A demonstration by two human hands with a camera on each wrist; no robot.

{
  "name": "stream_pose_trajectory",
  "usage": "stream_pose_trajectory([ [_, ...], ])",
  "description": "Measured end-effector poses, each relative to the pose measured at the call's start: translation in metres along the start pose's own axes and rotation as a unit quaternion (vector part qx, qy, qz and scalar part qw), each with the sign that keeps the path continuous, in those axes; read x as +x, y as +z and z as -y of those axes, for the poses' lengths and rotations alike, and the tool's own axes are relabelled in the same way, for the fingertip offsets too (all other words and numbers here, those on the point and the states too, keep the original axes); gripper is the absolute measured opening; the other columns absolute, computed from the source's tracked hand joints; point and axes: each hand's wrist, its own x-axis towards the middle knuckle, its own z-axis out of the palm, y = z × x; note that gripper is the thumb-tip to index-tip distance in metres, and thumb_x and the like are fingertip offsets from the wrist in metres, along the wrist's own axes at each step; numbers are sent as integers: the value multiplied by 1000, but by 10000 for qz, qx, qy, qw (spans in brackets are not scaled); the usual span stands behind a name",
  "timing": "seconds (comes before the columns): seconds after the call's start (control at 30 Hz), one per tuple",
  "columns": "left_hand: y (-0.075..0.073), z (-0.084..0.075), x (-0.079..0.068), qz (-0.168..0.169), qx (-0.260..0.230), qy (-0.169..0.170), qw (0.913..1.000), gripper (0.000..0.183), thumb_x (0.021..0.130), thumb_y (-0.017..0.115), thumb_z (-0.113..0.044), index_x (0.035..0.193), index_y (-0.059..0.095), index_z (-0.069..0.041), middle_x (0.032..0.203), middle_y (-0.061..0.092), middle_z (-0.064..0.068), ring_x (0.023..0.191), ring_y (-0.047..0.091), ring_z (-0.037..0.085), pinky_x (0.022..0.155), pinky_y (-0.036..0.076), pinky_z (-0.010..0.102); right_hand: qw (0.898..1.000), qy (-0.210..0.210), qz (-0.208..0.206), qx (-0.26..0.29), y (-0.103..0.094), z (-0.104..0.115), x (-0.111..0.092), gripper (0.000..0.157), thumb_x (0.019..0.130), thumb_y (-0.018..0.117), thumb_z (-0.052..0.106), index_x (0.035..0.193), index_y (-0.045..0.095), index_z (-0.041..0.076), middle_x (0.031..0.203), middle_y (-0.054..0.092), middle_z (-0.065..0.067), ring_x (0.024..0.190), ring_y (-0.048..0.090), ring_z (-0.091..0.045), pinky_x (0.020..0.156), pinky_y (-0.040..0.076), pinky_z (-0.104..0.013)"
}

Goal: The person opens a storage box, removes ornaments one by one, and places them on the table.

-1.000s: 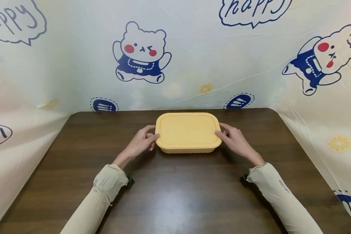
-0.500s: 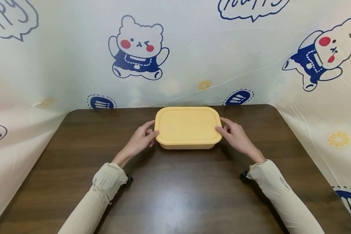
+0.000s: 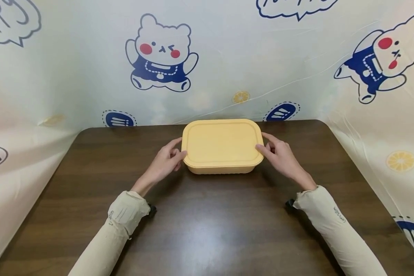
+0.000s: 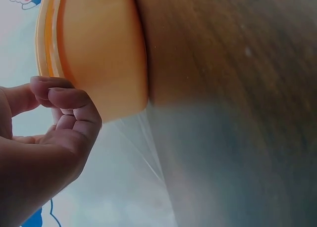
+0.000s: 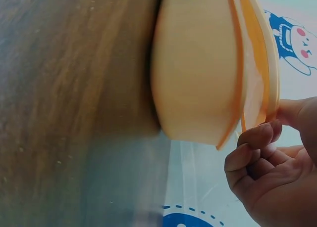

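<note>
A yellow rectangular lunch box stands near the table's far edge, with its flat lid [image 3: 224, 142] on top and the box body [image 3: 222, 170] showing below. My left hand [image 3: 163, 160] pinches the lid's left edge between thumb and fingers. At the opposite edge, my right hand [image 3: 282, 158] grips the lid the same way. The right wrist view shows the lid [image 5: 273, 83] apart from the rim of the body [image 5: 195, 64], an open gap between them. In the left wrist view, lid [image 4: 43, 34] and body [image 4: 106, 49] lie close together. The box's inside is hidden.
The dark brown wooden table [image 3: 207, 222] spreads out in front of the box. Right behind its far edge hangs a pale cloth [image 3: 220, 69] printed with cartoon bears, which also borders both sides.
The lid has risen a little off the body, both hands going up with it. More of the body's front shows under the lid. The head view has shifted slightly.
</note>
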Motion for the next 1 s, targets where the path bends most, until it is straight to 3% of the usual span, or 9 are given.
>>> stream_pose_trajectory([
  [0.3,0,-30,-11,62,-69,-20,10000,57,104,54,-14,153,30,-1,67,50,13,59,50,26,55,42,28,9996,-143,-228,-33,-8,4,-3,58,100,62,35,145,47,2,69,52,-5,59,46,-20,52,37,-27],
  [0.5,-3,-14,-5,-96,-129,103,9998,57,103,56,-23,154,33,-11,68,50,12,58,50,22,55,44,28,9994,-169,-300,15,-8,9,-3,58,99,62,35,146,47,3,69,53,-5,59,47,-20,52,37,-27],
  [0.7,-15,-15,-12,-177,-91,250,9995,58,103,58,-28,154,34,-12,68,50,13,56,49,24,51,42,29,9992,-211,-206,253,-5,19,-7,58,100,61,34,147,45,4,70,57,-6,60,51,-20,53,42,-26],
  [0.87,-23,-20,-23,-7,182,191,9997,61,102,59,-29,154,33,-12,69,54,13,59,54,32,53,44,30,9987,-139,128,463,-7,24,-17,61,100,62,34,150,42,7,74,63,-11,65,59,-24,57,48,-27],
  [1.0,-21,-24,-28,224,241,222,9992,64,101,60,-28,155,30,-10,71,58,14,62,60,34,59,52,33,9985,-107,287,453,-15,25,-23,61,99,63,32,150,41,7,74,64,-13,65,60,-26,55,45,-27],
])
